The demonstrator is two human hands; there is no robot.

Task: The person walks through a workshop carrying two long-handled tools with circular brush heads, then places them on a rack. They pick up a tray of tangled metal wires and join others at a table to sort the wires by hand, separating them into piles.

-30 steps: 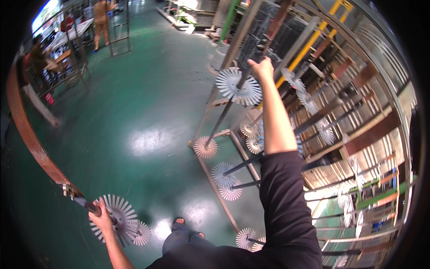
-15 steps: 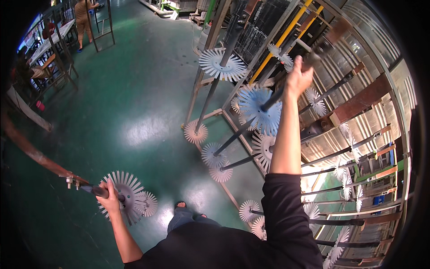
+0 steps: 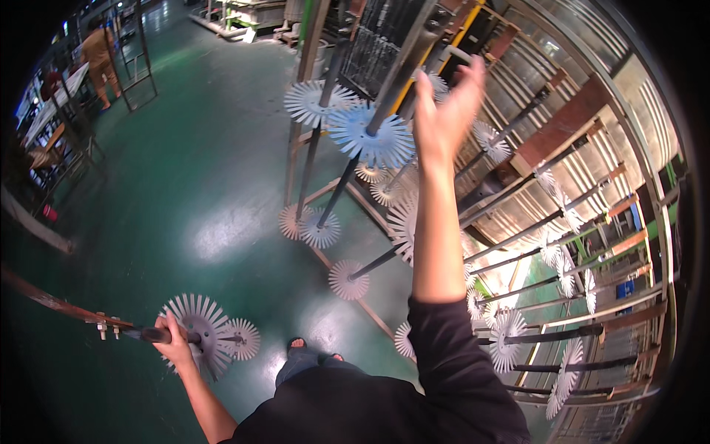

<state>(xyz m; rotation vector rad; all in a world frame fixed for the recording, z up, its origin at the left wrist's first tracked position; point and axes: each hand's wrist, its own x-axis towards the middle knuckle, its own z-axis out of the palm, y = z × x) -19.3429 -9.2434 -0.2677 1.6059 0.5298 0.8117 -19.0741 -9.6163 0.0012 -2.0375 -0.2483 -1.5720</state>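
My left hand (image 3: 171, 342) is closed around a dark rod (image 3: 151, 334) at the lower left. The rod carries a pale disc with slotted, fan-like edges (image 3: 203, 325), and a smaller slotted disc (image 3: 242, 338) shows beside it. A rusty flat bar (image 3: 55, 300), fixed with bolts, extends from the rod to the left. My right hand (image 3: 446, 111) is raised at the upper right, its fingers apart and slightly blurred, holding nothing. Just left of it, a light-blue slotted disc (image 3: 347, 137) hangs on a dark rod (image 3: 388, 96), next to a whiter slotted disc (image 3: 296, 103).
On my right, a metal rack (image 3: 651, 163) carries several dark rods with slotted discs (image 3: 506, 337). Its floor-level frame (image 3: 370, 314) runs past my feet. At the far left, a person (image 3: 97, 55) stands near a long table (image 3: 55, 103). Green floor (image 3: 185, 170) stretches ahead.
My right hand has let go of the dark rod with the light-blue disc, and its fingers have opened. That disc now appears close beside the whiter one. My left hand keeps its rod.
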